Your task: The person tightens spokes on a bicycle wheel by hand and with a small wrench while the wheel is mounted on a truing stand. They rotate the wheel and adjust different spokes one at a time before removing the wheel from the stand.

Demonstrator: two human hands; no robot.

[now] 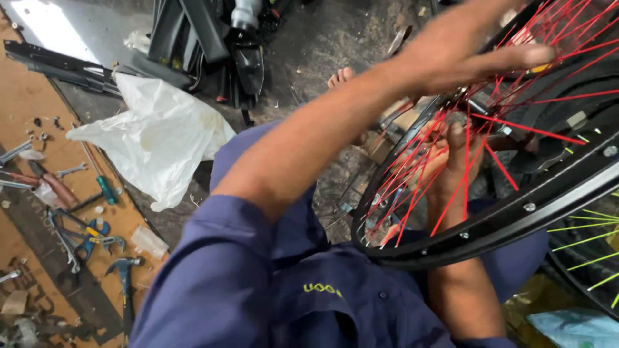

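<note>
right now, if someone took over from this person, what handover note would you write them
Left hand: reaches over the black wheel rim, fingers on the red spokes near the top. I cannot tell whether it grips one.
Right hand: behind the spokes near the hub, partly hidden, grip unclear.
Wheel is tilted over the lap; a second rim with yellow-green spokes lies to the right.
Tools, untouched, on the cardboard at left: hammer, blue-handled pliers, spanners. White plastic bag beside them.
Done: red spokes are fitted in the rim. What is left cannot be judged.
</note>
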